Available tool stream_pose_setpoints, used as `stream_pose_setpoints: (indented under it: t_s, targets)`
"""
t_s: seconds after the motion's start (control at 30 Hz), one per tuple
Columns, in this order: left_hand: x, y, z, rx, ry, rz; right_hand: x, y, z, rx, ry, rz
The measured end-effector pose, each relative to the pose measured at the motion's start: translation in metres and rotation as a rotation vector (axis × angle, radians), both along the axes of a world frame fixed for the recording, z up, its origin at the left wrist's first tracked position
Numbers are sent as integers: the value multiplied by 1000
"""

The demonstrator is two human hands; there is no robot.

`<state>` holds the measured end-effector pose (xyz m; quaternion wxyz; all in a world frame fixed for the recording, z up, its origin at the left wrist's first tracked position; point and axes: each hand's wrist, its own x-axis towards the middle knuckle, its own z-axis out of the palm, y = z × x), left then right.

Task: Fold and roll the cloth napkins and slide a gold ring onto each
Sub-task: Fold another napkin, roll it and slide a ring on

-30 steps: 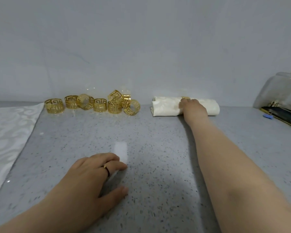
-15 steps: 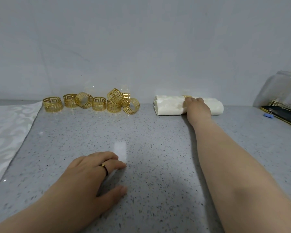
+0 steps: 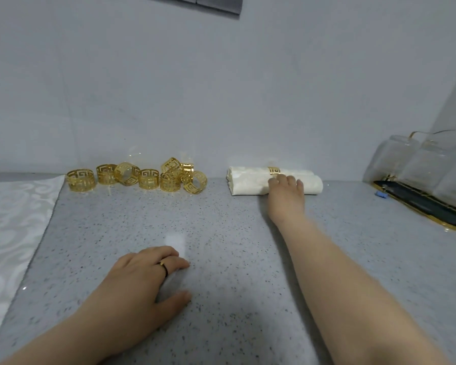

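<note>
Gently, I should nudge the ringed rolled napkin (image 3: 248, 180) square against the back wall (image 3: 248, 101), my right hand (image 3: 286, 198) apparently laying straight fingers on it rather than gripping (blur hides the tips), while my left hand (image 3: 137, 283) lies relaxed and empty on the counter (image 3: 221, 219).

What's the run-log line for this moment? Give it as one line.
right hand: rests on rolled napkin | gold ring: around napkin | left hand: idle on counter | loose rings: clustered left of napkin
</note>
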<state>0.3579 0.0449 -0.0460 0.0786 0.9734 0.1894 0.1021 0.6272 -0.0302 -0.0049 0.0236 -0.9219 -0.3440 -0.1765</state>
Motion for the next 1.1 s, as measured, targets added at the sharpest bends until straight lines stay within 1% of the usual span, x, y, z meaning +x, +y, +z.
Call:
stream_pose_setpoints:
  t_s: [0.07,0.13,0.23,0.3,0.37,0.4,0.43,0.5,0.57,0.63,0.73,0.8,0.87,0.93,0.97,1.03,1.1]
  targets:
    - [0,-1,4,0,-10,-6,-35,-11,5,21,62,102]
    - [-1,-4,6,-10,-12,-17,-79,-24,7,19,166,208]
    - [-3,-7,8,-19,-107,-43,-144,-47,6,-16,324,342]
    - [-3,-11,11,-21,-160,-42,-180,-62,6,-7,447,386]
    - [-5,-15,15,13,-285,-24,-209,-72,3,33,576,406]
    - [-11,-18,19,21,-289,-10,-222,-75,-1,48,604,413]
    - [-17,-21,21,23,-271,4,-232,-75,-7,57,602,410]
    - [-26,-22,22,28,-219,20,-245,-76,-20,81,517,379]
    - [-39,-25,27,-6,-225,36,-249,-78,-24,111,443,359]
    - [-60,-29,34,-44,-217,47,-248,-80,-24,150,408,380]
    - [-107,-31,37,-86,-205,18,-248,-83,-24,181,381,409]
    - [-152,-30,37,-119,-198,12,-251,-82,-25,177,358,419]
    - [-194,-30,33,-99,-186,7,-253,-82,-27,172,335,419]
    - [-231,-30,25,-82,-157,50,-256,-82,-26,163,313,425]
    - [-243,-31,23,-107,-147,77,-256,-82,-26,161,296,428]
    - [-260,-31,16,-222,-133,118,-258,-83,-25,153,256,447]
    - [-263,-33,16,-296,-134,113,-264,-83,-24,160,237,501]
